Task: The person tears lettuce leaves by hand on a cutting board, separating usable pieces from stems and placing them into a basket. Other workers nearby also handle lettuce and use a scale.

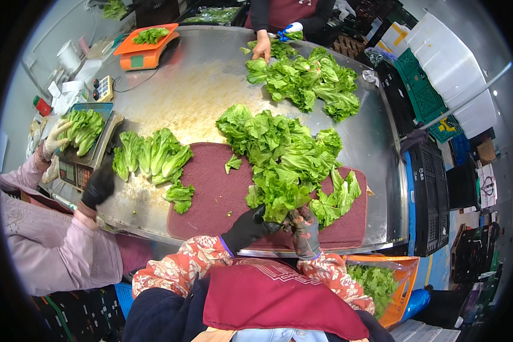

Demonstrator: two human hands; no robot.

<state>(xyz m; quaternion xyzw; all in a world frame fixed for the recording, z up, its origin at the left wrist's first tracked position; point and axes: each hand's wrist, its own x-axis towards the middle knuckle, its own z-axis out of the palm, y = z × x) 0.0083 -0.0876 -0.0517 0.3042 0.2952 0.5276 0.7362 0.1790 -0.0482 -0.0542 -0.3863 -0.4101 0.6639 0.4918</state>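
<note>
Both my hands hold a leafy lettuce head (pixel 278 199) at its base, near the table's front edge. My left hand (pixel 249 225), in a black glove, grips it from the left. My right hand (pixel 303 233), in a patterned grey and red glove, pinches the stem end from the right. A pile of green lettuce (pixel 278 141) lies just beyond, partly on a maroon cloth mat (pixel 213 192). Loose lettuce leaves (pixel 340 194) rest right of my hands. A small leaf (pixel 233 163) and another leaf cluster (pixel 180 196) lie to the left.
At left, a co-worker in pink (pixel 55 239) has one hand on lettuce on a scale (pixel 79 164). Another co-worker (pixel 284 17) handles lettuce across the steel table (pixel 175 98). An orange scale (pixel 141 53) stands at the far left. An orange crate (pixel 404 295) of greens sits below right.
</note>
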